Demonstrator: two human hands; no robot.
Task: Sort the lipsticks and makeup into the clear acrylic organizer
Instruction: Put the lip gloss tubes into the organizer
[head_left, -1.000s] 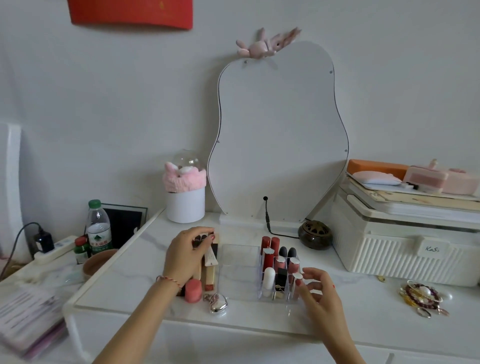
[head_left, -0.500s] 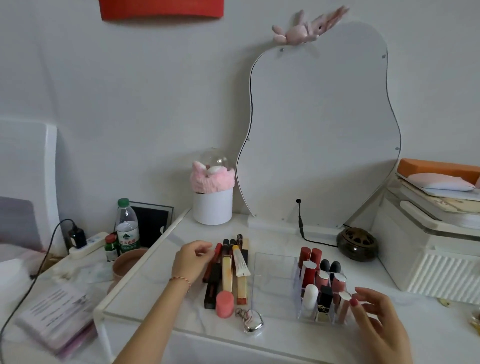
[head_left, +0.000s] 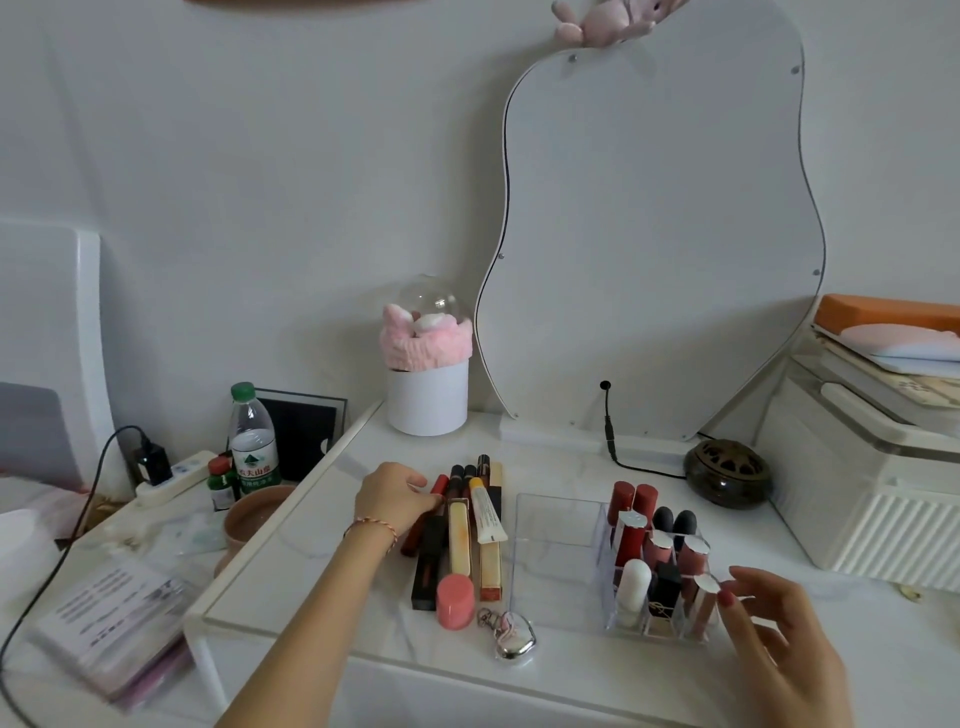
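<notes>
The clear acrylic organizer (head_left: 521, 551) stands on the white marble table; its large left compartment is empty, and several lipsticks (head_left: 655, 556) stand upright in the grid cells on its right. To its left lies a row of makeup tubes (head_left: 460, 535), with a cream tube (head_left: 486, 512) on top and a pink round jar (head_left: 455, 601) at the front. My left hand (head_left: 392, 493) is at the row's far left, fingers curled and pinching a red lip tube (head_left: 440, 484). My right hand (head_left: 779, 644) hovers with relaxed fingers at the organizer's front right corner, one fingertip touching it.
A silver heart keychain (head_left: 513, 638) lies in front of the organizer. Behind are a wavy mirror (head_left: 654, 234), a white pot with a pink headband (head_left: 427, 395), a dark round burner (head_left: 727, 472) and a cable. A white storage box (head_left: 862, 499) stands right; a water bottle (head_left: 253, 436) and brown bowl left.
My head turned left, so everything sits further right in view. My left hand slid from the top of the tube row to its left side, onto the red tube. My right hand stayed by the organizer.
</notes>
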